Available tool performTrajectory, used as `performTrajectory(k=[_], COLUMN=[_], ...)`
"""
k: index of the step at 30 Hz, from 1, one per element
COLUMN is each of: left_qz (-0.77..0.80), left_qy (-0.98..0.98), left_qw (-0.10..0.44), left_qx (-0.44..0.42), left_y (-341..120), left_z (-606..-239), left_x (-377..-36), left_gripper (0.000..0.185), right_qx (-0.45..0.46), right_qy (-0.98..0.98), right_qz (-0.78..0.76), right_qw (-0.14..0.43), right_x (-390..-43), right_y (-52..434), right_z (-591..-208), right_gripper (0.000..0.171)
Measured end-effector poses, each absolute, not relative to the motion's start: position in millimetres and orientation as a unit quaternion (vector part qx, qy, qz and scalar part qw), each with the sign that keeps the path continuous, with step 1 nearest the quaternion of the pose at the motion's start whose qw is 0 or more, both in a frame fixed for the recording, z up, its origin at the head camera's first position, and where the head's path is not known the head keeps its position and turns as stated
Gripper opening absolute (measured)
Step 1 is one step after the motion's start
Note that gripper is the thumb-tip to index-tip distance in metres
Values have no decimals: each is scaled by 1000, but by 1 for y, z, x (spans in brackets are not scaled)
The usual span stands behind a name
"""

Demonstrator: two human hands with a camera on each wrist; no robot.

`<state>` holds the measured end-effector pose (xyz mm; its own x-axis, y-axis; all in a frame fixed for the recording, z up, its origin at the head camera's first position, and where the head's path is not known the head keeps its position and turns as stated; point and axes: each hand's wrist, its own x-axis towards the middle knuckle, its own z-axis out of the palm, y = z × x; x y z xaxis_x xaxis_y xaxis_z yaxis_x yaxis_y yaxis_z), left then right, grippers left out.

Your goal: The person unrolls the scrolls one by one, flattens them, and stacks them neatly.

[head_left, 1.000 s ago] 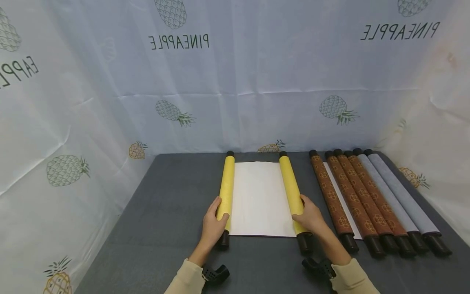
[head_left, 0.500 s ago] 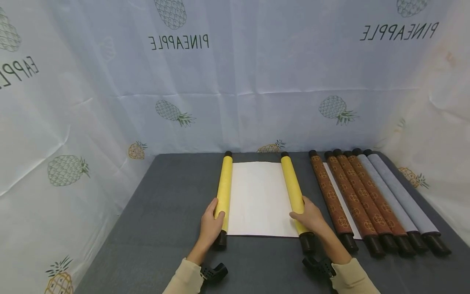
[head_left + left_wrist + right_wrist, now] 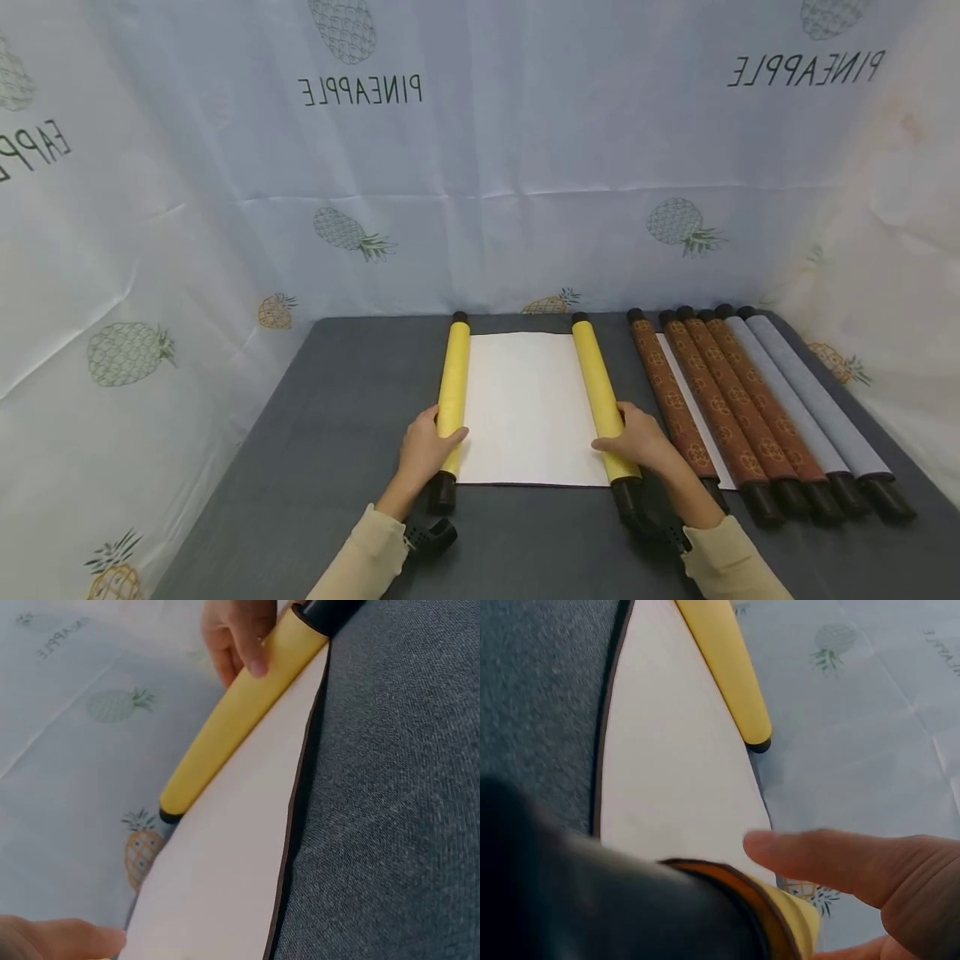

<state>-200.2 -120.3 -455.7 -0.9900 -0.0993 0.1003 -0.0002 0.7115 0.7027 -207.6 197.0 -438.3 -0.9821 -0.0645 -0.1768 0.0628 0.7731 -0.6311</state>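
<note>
A yellow scroll lies partly unrolled on the dark grey counter [image 3: 315,433], its white sheet [image 3: 528,408] spread between the left roller [image 3: 453,375] and the right roller [image 3: 596,375], each capped in black; the left grip [image 3: 422,450] curls over the near end of the left roller, grasping it, and the right grip [image 3: 637,442] likewise clasps the near end of the right roller. Just right of that grip lie four brown patterned rolls [image 3: 712,400] and two grey rolls [image 3: 802,392] side by side; a pale pineapple-printed cloth [image 3: 480,167] walls in the counter.
</note>
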Motion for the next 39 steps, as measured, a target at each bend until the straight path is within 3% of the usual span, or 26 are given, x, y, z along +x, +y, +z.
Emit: performTrajectory(k=[17, 39], left_qz=[-437, -430], left_qy=[-898, -900], left_qw=[27, 69], left_qx=[45, 28], left_y=[-132, -135], left_z=[-457, -457], left_x=[-206, -212], left_gripper=[66, 65], right_qx=[8, 17], right_qy=[934, 939], right_qz=[-344, -333], right_qw=[95, 84], right_x=[-207, -206], right_y=[204, 205], right_z=[-436, -429], right_gripper=[80, 76])
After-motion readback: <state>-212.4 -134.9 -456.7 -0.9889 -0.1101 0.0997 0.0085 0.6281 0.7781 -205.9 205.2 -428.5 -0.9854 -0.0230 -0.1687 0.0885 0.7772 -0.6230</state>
